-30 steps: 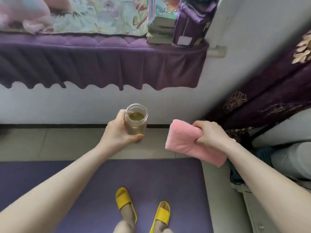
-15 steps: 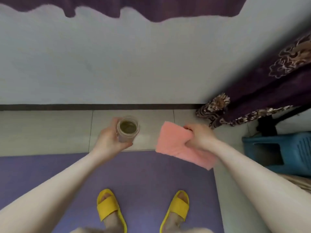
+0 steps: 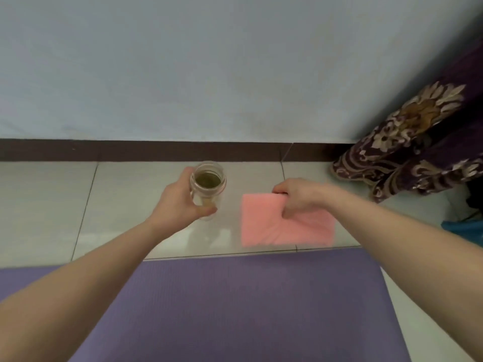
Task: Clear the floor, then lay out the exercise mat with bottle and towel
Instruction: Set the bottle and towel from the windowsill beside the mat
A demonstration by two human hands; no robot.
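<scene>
Floor: pale glossy tiles [image 3: 47,205] running to a dark skirting board [image 3: 130,150] under a plain wall; a purple mat [image 3: 235,309] lies flat across the near side.
Left hand: left hand [image 3: 177,202] wrapped round the side of a clear bottle [image 3: 207,189], thumb across its near face. No lid on the mouth; greenish liquid visible inside. Whether the base touches the tile cannot be told.
Right hand: right hand [image 3: 298,197] pinched closed on the far edge of a folded pink towel [image 3: 282,226], which spreads from under the fingers toward the mat's edge, low over or on the tile.
Spacing: bottle just left of the towel, a strip of bare tile between them; both beyond the mat's far edge.
Risk, spill: open mouth means any tilt on release, or a knock from the withdrawing wrist, would likely put liquid on a slick tile.
Risk, towel: dragging fingers away may pull the fold open or skew it.
Risk, clutter: patterned curtain [image 3: 407,152] bunched on the floor to the right of the right hand could snag a sweeping arm.
</scene>
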